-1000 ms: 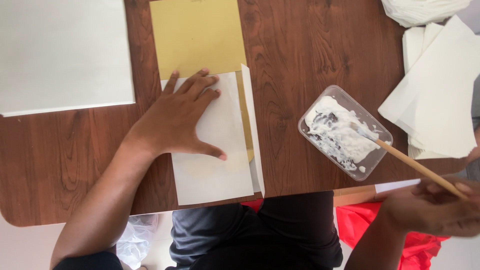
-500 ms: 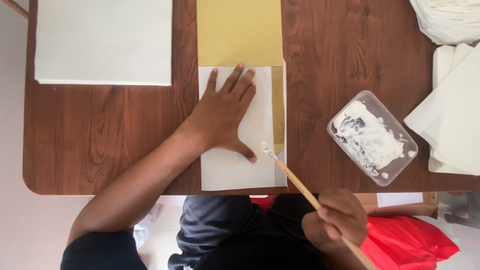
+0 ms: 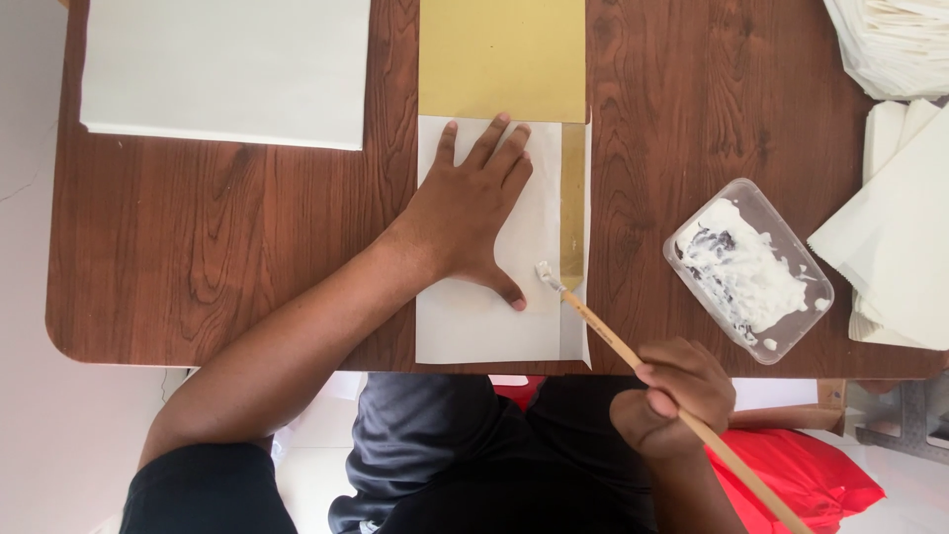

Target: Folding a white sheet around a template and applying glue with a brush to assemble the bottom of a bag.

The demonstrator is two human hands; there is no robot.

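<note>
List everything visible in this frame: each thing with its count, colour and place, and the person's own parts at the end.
table: one, dark brown wood grain, fills most of the view
gold sheet: one, gold, top centre, with a strip of it showing at the right of the folded paper
folded white paper: one, white, centre, over the gold sheet's lower part
brush: one, pale wooden handle, white paste on its tip, tip at the gold strip's lower end
plastic tray: one, clear, holding white paste, right of centre
large white sheet: one, white, top left
white paper stacks: several, white, right edge
red bag: one, red, below the table edge
left hand: flat on the folded white paper
right hand: gripping the brush handle
</note>
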